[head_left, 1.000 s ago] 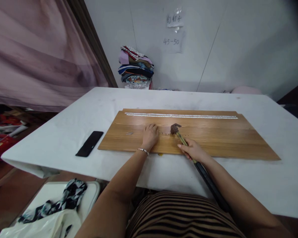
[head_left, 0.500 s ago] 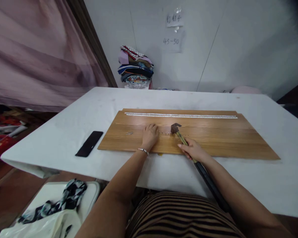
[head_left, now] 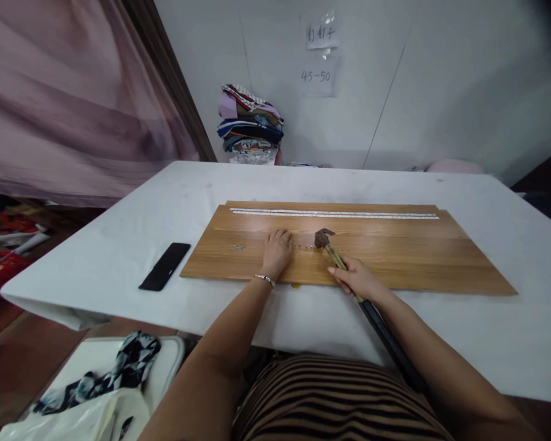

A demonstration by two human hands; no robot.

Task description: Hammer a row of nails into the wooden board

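My right hand (head_left: pixel 356 277) is closed round the shaft of a claw hammer (head_left: pixel 340 262), whose rusty head is low over the wooden board (head_left: pixel 408 257). The black grip end of the hammer points back toward my body. Flat on the board, left of the hammer head, rests my left hand (head_left: pixel 278 251), fingers stretched out and holding nothing. A row of small dark nail heads or holes runs along the board between and past my hands. Several loose nails (head_left: pixel 238 247) lie on the board to the left of my left hand.
Two white measuring strips (head_left: pixel 335 214) run along the board's far side. The board lies on a white-covered table (head_left: pixel 133 214), with a black phone (head_left: pixel 165 266) at its left. Folded clothes (head_left: pixel 251 125) are stacked by the wall. A white stool (head_left: pixel 168 355) holding cloth stands at lower left.
The hammer head has shifted very slightly to the left. Both hands otherwise stay in place.
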